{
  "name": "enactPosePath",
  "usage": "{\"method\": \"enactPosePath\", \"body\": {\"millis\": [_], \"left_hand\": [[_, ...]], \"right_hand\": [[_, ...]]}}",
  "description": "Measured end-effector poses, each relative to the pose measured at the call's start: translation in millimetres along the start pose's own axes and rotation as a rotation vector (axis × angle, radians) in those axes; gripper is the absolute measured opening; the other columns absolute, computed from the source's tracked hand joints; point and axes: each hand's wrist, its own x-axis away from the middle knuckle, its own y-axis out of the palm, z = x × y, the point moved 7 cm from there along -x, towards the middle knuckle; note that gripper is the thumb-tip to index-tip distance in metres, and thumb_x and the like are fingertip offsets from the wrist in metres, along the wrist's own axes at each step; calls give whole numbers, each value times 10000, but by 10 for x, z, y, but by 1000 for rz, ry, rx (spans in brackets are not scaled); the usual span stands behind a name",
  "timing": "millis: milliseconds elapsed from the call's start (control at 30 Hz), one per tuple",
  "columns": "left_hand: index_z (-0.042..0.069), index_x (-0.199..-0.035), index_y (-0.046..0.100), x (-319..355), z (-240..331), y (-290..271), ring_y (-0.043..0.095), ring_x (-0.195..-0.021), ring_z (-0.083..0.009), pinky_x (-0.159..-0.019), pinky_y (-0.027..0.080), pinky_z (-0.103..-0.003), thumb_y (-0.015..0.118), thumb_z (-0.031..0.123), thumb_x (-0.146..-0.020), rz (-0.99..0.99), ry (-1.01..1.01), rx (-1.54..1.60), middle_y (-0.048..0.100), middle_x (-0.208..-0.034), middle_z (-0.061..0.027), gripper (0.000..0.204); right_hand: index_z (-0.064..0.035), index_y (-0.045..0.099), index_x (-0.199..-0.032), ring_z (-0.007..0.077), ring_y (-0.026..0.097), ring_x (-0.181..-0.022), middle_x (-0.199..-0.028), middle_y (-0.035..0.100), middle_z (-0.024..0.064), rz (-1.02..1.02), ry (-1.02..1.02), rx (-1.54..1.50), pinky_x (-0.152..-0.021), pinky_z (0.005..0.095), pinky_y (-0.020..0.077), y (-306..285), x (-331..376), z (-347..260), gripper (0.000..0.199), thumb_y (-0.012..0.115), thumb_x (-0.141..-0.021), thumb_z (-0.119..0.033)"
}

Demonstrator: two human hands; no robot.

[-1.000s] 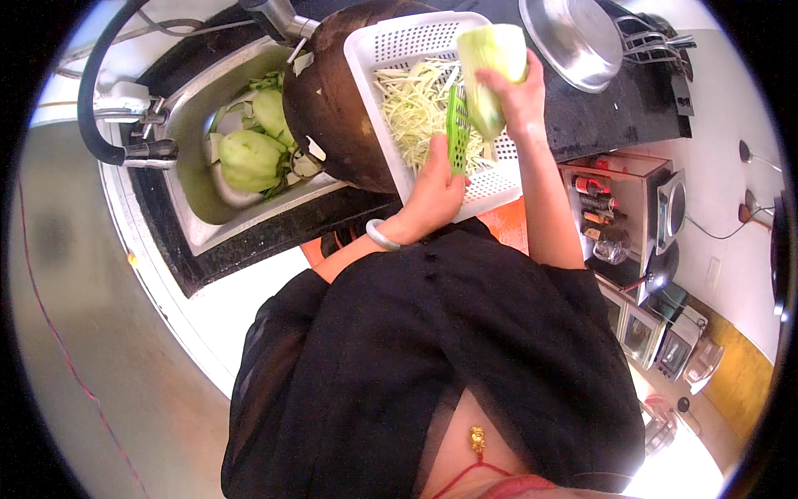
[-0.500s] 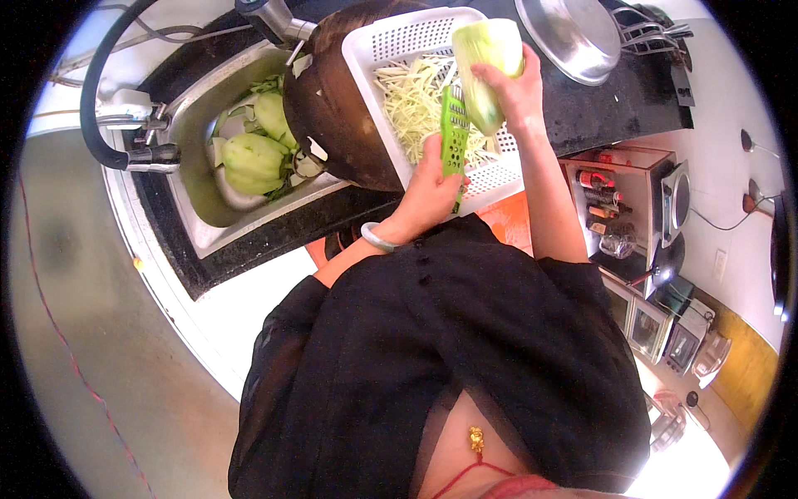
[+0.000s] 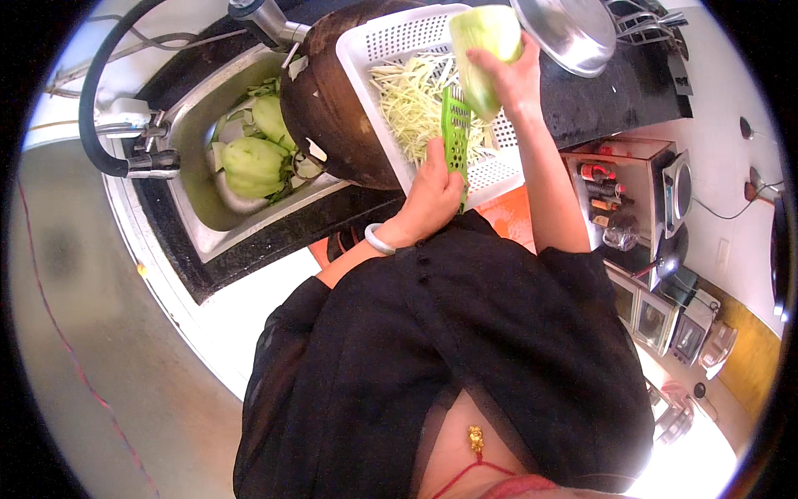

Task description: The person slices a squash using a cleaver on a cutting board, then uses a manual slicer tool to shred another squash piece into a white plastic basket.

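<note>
At far left a steel sink (image 3: 199, 208) holds pale green cabbage pieces (image 3: 249, 162); beside it, on the dark table (image 3: 598, 100), a white perforated plastic basket (image 3: 391, 41) holds cabbage shreds (image 3: 411, 104). The left hand (image 3: 432, 195) has its fingers closed round the narrow green plastic grater (image 3: 455, 137) standing in the basket; the right hand (image 3: 507, 79) clasps a pale green cabbage wedge (image 3: 482, 41) against it, which looks firm, leafy, probably slippery, best held by its back. The grater's blade is hard to make out.

Green grater (image 3: 455, 133), pale green cabbage (image 3: 485, 50), white perforated basket (image 3: 391, 41), black garment (image 3: 465, 349).
</note>
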Motion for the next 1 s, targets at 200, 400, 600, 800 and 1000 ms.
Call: {"method": "enactPosePath", "body": {"millis": [200, 400, 600, 800, 1000], "left_hand": [[-46, -1160, 302, -261, -42, -199, 535, -890, -469, -777, 442, -473, 417, 2, -810, 104, -10, 239, 510, -972, -329, 371], [-36, -1248, 278, -83, -85, 23, 544, -919, -433, -842, 429, -444, 414, 29, -840, -81, -51, -40, 527, -1005, -293, 435], [-49, -1243, 269, 6, 41, 103, 554, -937, -446, -833, 436, -453, 415, 37, -849, -181, -60, -23, 515, -1014, -306, 429], [-50, -1191, 278, -348, -94, -212, 573, -933, -339, -826, 456, -412, 440, 9, -796, 65, -163, 445, 526, -1038, -247, 431], [-62, -1117, 258, -266, -19, -71, 537, -866, -481, -750, 434, -482, 446, 10, -786, -24, 25, -3, 507, -934, -339, 388]], "right_hand": [[93, 303, -1306, 314, 553, -1091, -1199, 505, 265, -174, 46, 26, -915, 372, 468, -118, 426, -262, 961, 807, -594, -312], [87, 312, -1298, 326, 558, -1084, -1202, 508, 275, -132, 154, -56, -901, 383, 475, 34, 416, 62, 935, 797, -603, -308], [105, 309, -1258, 308, 615, -955, -1080, 571, 256, 56, -43, 8, -820, 335, 522, -18, -240, -76, 933, 812, -598, -321], [86, 281, -1302, 317, 584, -1027, -1150, 539, 260, -231, 84, 103, -890, 367, 488, -103, 503, -202, 965, 813, -599, -306], [64, 307, -1307, 296, 581, -1020, -1155, 529, 262, -155, 135, 5, -853, 356, 488, 99, 572, 76, 902, 786, -628, -288]]}}
